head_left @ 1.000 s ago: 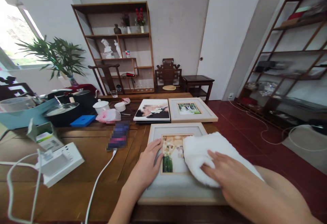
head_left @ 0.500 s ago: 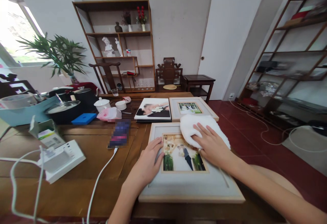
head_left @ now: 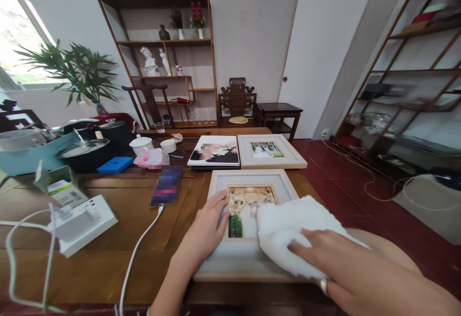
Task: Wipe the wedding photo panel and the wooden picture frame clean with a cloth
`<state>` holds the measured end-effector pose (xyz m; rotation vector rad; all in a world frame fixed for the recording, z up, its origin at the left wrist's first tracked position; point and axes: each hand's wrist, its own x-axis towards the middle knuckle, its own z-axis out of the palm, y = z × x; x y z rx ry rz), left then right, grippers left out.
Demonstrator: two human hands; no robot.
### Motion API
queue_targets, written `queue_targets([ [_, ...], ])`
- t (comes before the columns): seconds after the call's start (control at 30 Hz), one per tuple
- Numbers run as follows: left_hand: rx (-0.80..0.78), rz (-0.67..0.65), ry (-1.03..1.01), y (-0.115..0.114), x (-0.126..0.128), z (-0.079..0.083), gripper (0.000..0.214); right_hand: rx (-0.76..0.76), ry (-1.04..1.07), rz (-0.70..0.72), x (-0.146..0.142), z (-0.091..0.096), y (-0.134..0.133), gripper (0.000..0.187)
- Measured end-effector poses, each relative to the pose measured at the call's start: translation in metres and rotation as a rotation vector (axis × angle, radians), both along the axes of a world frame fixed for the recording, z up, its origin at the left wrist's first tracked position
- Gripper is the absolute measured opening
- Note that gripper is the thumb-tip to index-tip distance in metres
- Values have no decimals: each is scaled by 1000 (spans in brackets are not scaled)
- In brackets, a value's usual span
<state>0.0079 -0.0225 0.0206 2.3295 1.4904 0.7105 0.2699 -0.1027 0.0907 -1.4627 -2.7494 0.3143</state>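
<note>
A light-wood picture frame [head_left: 248, 273] with a couple's photo in a pale mat lies flat near the table's front edge. My left hand [head_left: 208, 222] rests on its left side, fingers stretched out, the tips touching the photo's left border. In my right hand [head_left: 334, 258] is a fluffy white cloth [head_left: 288, 224], pressed over the frame's lower right part. The cloth hides the right half of the photo and the frame's right edge. A ring shows on one finger of that hand.
Behind lie a second framed photo [head_left: 298, 163] and a white-covered photo album [head_left: 216, 151]. To the left are a phone [head_left: 166, 186] on a white charging cable [head_left: 139, 244], a white power strip [head_left: 88, 224], an opened small box [head_left: 59, 186], a blue box [head_left: 115, 164] and a lidded pan [head_left: 83, 150].
My right hand has drawn the cloth from the frame's upper right corner down toward me to its lower right. My left hand stays on the frame's left side.
</note>
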Motion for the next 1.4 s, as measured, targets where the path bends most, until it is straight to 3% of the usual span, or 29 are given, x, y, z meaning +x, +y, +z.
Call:
queue_targets([
  [0.1,-10,-17,31,0,0,1,37,-70,22,-37,2,1,-6,61],
  [0.2,-14,-37,44,-1,-1,3,38,-7,37,-63,1,-12,9,64],
  [0.33,-7,-39,41,-2,-2,5,36,204,36,-79,0,-33,56,59],
  [0.43,1,-39,41,-2,-2,3,36,396,7,-60,-3,-37,100,56],
  [0.57,20,-37,9,0,-3,1,34,399,-46,-22,-13,-36,137,59],
  [0.7,-6,-25,-1,0,-1,2,34,299,-61,4,-20,-33,117,62],
  [0.93,11,-11,-23,0,0,-1,34,18,7,82,-18,-2,20,59],
  [1.07,37,-14,-50,2,-1,-3,33,48,76,232,-30,1,-8,56],
  [1.13,37,-20,-44,2,-1,-3,33,80,100,271,-37,-4,-9,53],
  [1.23,25,-18,-24,2,-2,-3,33,106,117,164,-40,-19,4,57],
  [1.4,27,-21,-30,1,-1,-3,31,292,104,-22,-28,-40,67,57],
])
